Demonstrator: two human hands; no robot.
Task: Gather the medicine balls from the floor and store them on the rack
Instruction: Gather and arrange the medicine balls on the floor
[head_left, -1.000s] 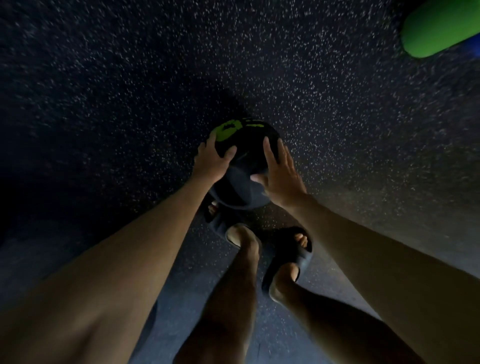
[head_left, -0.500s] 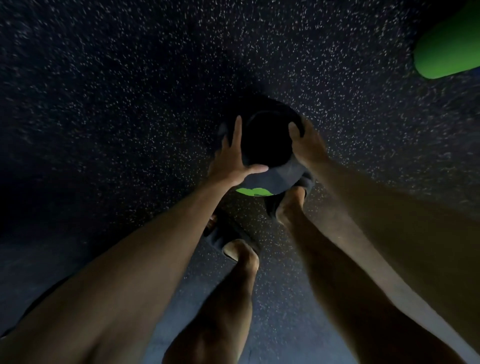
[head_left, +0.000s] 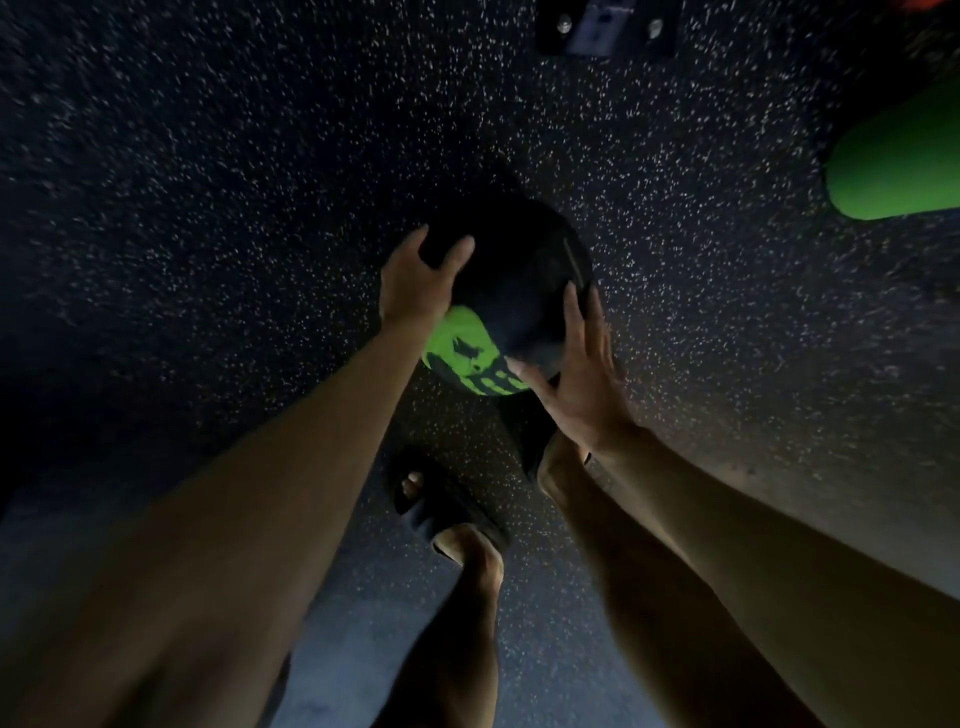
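A black medicine ball (head_left: 519, 270) with a bright green patch on its near underside sits between my two hands, low over the dark speckled floor (head_left: 208, 182). My left hand (head_left: 415, 280) grips its upper left side, fingers and thumb curled over the top. My right hand (head_left: 582, 384) presses against its lower right side with fingers spread and fairly straight, the thumb on the green patch. Whether the ball touches the floor cannot be told. No rack is in view.
My feet in dark slides stand just below the ball, the left foot (head_left: 441, 509) and the right foot (head_left: 540, 441). A bright green rounded object (head_left: 898, 166) lies at the right edge. A dark bolted base plate (head_left: 605, 26) sits at the top.
The ball has turned in my hands: its green patch went from the top to the near underside. My right hand slid from the ball's top right to its lower right. The view moved forward.
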